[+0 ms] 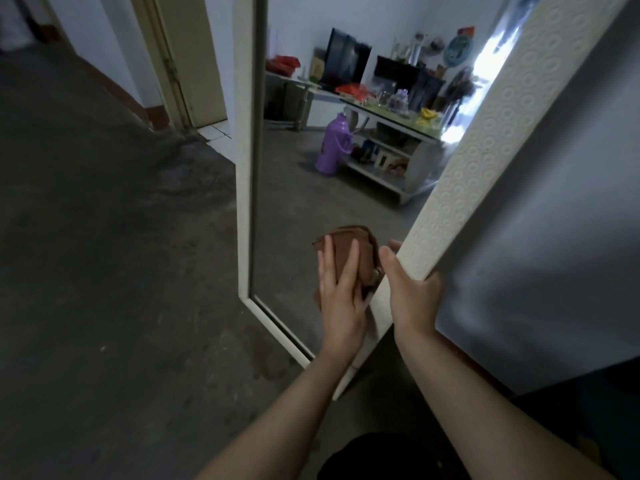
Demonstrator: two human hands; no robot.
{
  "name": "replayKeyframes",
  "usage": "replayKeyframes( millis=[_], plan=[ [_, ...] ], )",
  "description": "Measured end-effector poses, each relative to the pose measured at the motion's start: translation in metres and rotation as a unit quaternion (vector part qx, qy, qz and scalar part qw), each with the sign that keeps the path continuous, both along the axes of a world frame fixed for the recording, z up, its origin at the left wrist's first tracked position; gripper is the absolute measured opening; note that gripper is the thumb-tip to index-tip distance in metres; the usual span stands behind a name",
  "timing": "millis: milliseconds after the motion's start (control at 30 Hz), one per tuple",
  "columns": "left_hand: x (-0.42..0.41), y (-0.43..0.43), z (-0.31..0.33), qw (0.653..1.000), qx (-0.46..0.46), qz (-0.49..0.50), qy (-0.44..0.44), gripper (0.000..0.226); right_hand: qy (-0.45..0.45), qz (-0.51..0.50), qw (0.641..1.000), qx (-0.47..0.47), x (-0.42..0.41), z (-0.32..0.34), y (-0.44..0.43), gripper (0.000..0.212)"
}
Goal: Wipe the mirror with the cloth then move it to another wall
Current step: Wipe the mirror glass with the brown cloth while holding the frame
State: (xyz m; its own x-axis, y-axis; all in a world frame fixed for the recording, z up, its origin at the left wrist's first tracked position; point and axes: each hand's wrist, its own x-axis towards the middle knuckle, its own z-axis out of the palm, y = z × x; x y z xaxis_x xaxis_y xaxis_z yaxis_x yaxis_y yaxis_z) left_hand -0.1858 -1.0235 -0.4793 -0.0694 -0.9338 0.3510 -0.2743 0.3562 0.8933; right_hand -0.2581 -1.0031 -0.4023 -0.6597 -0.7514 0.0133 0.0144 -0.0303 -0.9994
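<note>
The concrete floor carries a tall mirror, which stands on its short edge and leans back towards the grey wall just to its right. I judge that tilt to be why it needs steadying while it is rubbed. Left of the mirror and well beyond it, a doorway opens off the room. In the mirror's glass there is a reflected desk crowded with small things, with a purple flask on the floor beside it.

The mirror's right-hand frame is white and embossed with rings. The right hand grips it low down, fingers wrapped behind the edge and thumb up along the front, probably to brace the mirror against the push of wiping.

A folded brown cloth lies flat on the lower right of the glass, just inside that frame. The left hand presses on it with fingers straight and spread, not curled round it, which spreads the pressure over the whole pad of cloth. The mirror's bottom right corner is hidden behind the left forearm, so how firmly it sits on the floor there is unclear.

The wiping step looks to be in hand; the mirror has not yet gone to another wall.
</note>
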Motion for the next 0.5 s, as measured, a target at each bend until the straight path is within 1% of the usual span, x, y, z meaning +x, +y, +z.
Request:
replayKeyframes(
  millis=[67,167,200,233,267,300,333,367,433,467,500],
  plan=[
    [0.007,-0.022,0.006,0.999,0.0,0.026,0.034,0.069,0.01,-0.007,1.0,0.019,-0.003,-0.005,-0.002,0.024],
    [0.024,-0.061,0.018,0.995,-0.02,0.073,0.063,0.073,0.017,-0.027,0.999,0.037,-0.006,-0.009,-0.004,0.037],
    [0.033,-0.075,0.021,0.993,-0.024,0.091,0.065,0.073,0.02,-0.025,0.999,0.031,-0.005,-0.009,-0.004,0.032],
    [0.042,-0.09,0.024,0.991,-0.032,0.113,0.058,0.073,0.022,-0.025,0.999,0.024,-0.005,-0.009,-0.005,0.023],
    [0.051,-0.104,0.024,0.989,-0.043,0.137,0.039,0.073,0.027,-0.025,0.999,0.019,-0.005,-0.008,-0.005,0.013],
    [0.059,-0.117,0.021,0.986,-0.048,0.161,0.015,0.071,0.032,-0.028,0.999,0.016,-0.005,-0.007,-0.006,0.008],
    [0.067,-0.129,0.017,0.981,-0.039,0.189,-0.003,0.067,0.037,-0.033,0.999,0.012,-0.005,-0.007,-0.006,0.01],
    [0.072,-0.139,0.012,0.976,-0.013,0.218,0.0,0.059,0.04,-0.039,0.998,0.009,-0.005,-0.007,-0.006,0.013],
    [0.081,-0.149,0.003,0.962,0.067,0.259,0.055,0.044,0.044,-0.045,0.998,0.006,-0.004,-0.007,-0.007,0.013],
    [0.084,-0.152,-0.002,0.957,0.095,0.266,0.065,0.043,0.048,-0.048,0.998,0.005,-0.004,-0.007,-0.006,0.012],
    [0.086,-0.152,-0.006,0.961,0.08,0.262,0.044,0.044,0.055,-0.05,0.997,0.004,-0.004,-0.008,-0.006,0.013]
  ],
)
